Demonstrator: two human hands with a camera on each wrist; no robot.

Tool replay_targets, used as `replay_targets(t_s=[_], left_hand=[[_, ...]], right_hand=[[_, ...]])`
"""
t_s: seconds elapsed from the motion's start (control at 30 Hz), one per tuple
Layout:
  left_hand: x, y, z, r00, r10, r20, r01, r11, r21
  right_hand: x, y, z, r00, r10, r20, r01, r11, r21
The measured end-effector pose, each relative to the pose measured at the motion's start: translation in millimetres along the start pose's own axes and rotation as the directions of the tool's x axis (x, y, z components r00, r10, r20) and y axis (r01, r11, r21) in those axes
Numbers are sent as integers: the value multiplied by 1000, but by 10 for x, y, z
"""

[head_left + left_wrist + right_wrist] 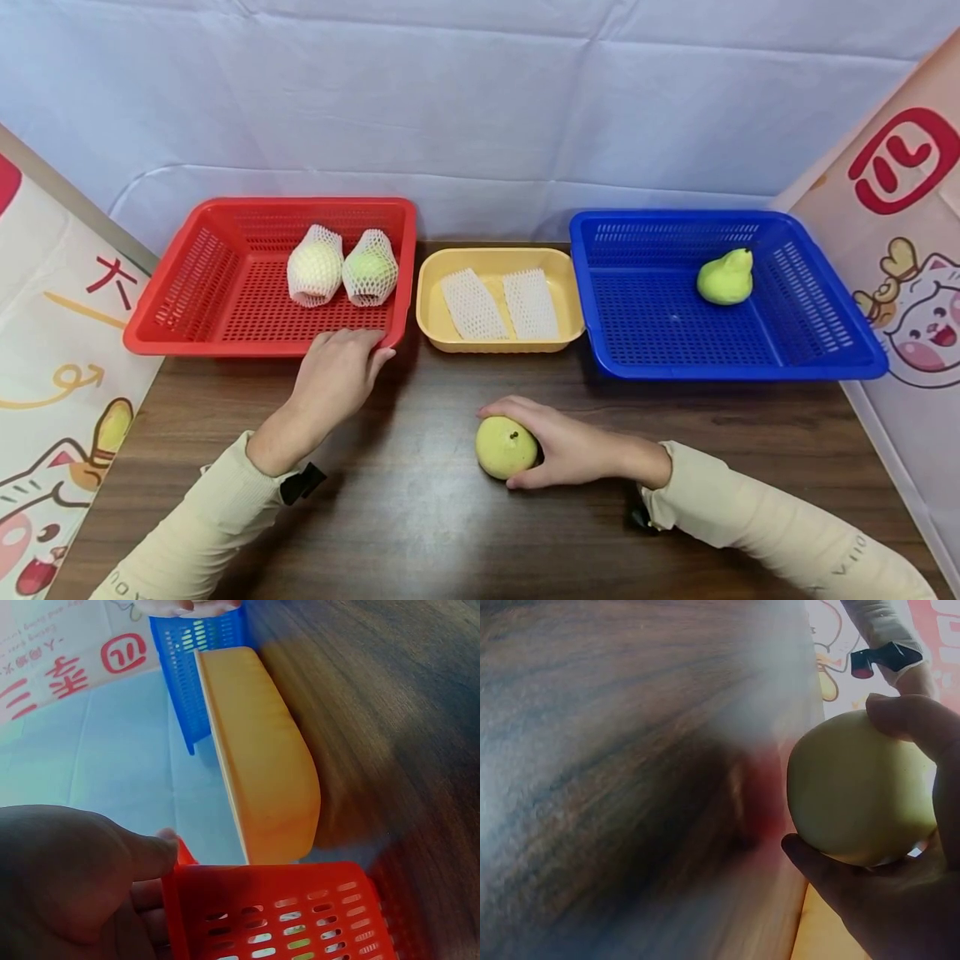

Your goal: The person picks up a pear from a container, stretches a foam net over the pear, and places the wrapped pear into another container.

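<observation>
My right hand (562,446) grips a yellow-green pear (501,450) over the front middle of the table, its stem facing up. In the right wrist view, thumb and fingers wrap the pear (859,791) from two sides. My left hand (337,375) holds the front rim of the red basket (225,350) near its right corner; the left wrist view has the thumb on one side of the rim and fingers on the other. Inside that basket lie two fruits in white foam nets, a pale netted one (315,265) and a greener netted one (371,268).
A yellow tray (498,345) stands between the baskets, holding two flat white foam nets, one on the left (474,304) and one on the right (530,304). To the right, a blue basket (675,333) holds a single bare pear (725,277). Printed panels flank both sides.
</observation>
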State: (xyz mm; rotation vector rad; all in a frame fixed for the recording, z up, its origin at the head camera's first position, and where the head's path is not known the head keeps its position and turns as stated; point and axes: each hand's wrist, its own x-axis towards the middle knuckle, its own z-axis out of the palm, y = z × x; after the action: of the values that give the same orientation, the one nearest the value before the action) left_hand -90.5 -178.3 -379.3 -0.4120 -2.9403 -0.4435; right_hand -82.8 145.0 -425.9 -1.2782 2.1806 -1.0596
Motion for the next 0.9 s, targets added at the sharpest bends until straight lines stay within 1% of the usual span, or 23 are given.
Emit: replay_targets(t_s=[0.3,0.47,0.73,0.9], left_hand=[[-2,-2,5,1000,2,-3,-2,1000,1],[1,-1,4,1000,0,-1,0,1000,6],[-4,1,5,1000,-7,5,7,1000,5],[3,4,4,1000,-8,4,8,1000,3]], right_hand=[[22,47,11,1000,2,-27,-2,1000,-8],[29,56,8,999,17,-27,-17,1000,-11],[26,84,42,999,17,-34,-18,1000,-16],[22,78,58,998,58,-38,-58,998,-11]])
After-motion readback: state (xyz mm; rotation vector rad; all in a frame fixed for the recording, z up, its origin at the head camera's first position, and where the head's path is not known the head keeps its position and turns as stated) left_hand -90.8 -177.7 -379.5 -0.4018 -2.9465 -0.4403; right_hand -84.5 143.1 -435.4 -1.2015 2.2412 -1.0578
